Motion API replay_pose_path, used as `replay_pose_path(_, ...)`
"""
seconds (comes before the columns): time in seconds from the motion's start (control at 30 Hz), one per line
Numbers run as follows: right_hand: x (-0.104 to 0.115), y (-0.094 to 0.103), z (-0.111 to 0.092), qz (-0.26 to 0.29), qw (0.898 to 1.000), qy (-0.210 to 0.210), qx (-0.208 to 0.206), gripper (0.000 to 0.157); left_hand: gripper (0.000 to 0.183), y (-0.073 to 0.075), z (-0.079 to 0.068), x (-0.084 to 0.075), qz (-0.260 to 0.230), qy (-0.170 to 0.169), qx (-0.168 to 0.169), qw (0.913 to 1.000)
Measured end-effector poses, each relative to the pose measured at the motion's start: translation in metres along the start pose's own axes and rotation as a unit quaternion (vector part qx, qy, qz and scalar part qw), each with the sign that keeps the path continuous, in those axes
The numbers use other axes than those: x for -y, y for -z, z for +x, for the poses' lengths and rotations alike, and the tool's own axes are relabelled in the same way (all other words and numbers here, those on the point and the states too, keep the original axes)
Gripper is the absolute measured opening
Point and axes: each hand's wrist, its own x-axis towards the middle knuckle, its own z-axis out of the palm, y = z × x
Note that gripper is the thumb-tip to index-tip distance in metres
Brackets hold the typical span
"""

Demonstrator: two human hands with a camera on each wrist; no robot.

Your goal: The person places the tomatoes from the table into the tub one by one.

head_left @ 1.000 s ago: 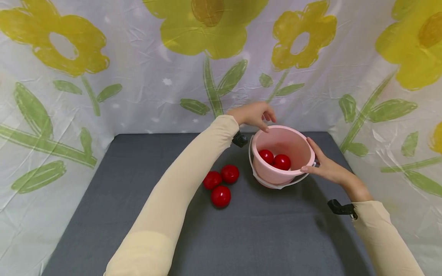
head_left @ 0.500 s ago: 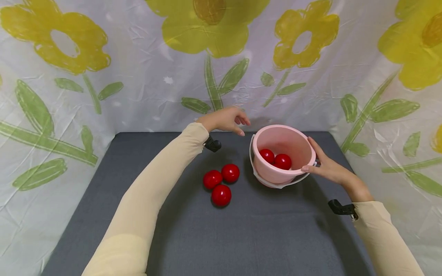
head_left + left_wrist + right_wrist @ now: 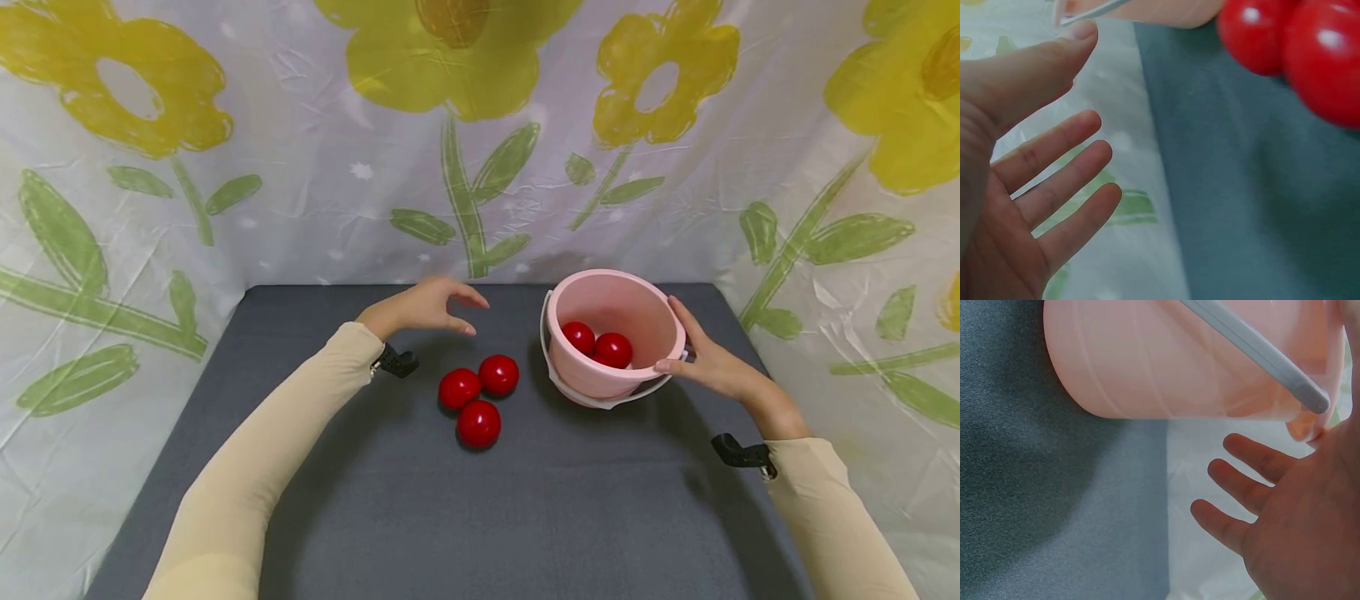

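My left hand (image 3: 429, 305) hovers over the back of the table, its fingers spread and nothing in them. Just in front of it, to the right, three glossy red balls (image 3: 478, 424) lie in a cluster on the dark cloth. Two of these balls (image 3: 1329, 59) show at the upper right in the left wrist view. A pink bucket (image 3: 600, 379) with a white handle stands tilted to the right, two red balls (image 3: 612, 350) inside. My right hand (image 3: 712, 367) holds its right rim between thumb and index finger; the other three fingers (image 3: 1229, 528) stretch out below the bucket in the right wrist view.
A dark grey cloth (image 3: 540, 517) covers the table. White curtains (image 3: 322, 192) printed with yellow flowers close off its back and both sides. Each wrist carries a small black camera (image 3: 397, 362).
My left hand has moved left from above the bucket's rim to the back of the table, beyond the three balls. The right hand and bucket have stayed in place.
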Motion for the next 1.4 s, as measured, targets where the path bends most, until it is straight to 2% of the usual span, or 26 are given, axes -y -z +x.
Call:
replay_pose_path(0.17,-0.001,0.000,0.000,-0.006,1.000,0.003,-0.001,0.108,0.050,-0.020,-0.023,0.017,-0.055,0.019,0.000,0.9983)
replay_pose_path(0.33,-0.003,0.000,0.001,-0.007,1.000,0.006,-0.001,0.107,0.051,-0.041,-0.040,0.029,-0.084,0.025,0.002,0.9962)
replay_pose_path(0.5,-0.003,0.000,0.001,-0.002,1.000,0.006,-0.003,0.108,0.051,-0.062,-0.050,0.035,-0.089,0.031,0.008,0.9955)
replay_pose_path(0.7,-0.003,-0.001,0.001,0.005,1.000,0.006,-0.002,0.109,0.054,-0.082,-0.055,0.042,-0.094,0.022,0.013,0.9952)
replay_pose_path(1.0,-0.003,0.000,0.002,0.008,1.000,0.001,-0.001,0.108,0.057,-0.095,-0.057,0.047,-0.106,-0.002,0.007,0.9943)
replay_pose_path(1.27,-0.003,-0.001,0.001,0.005,1.000,-0.004,-0.001,0.108,0.055,-0.100,-0.058,0.046,-0.105,-0.004,0.001,0.9944)
replay_pose_path(1.4,-0.003,-0.001,0.000,0.008,1.000,-0.005,-0.001,0.107,0.055,-0.102,-0.058,0.044,-0.114,0.006,0.001,0.9934)
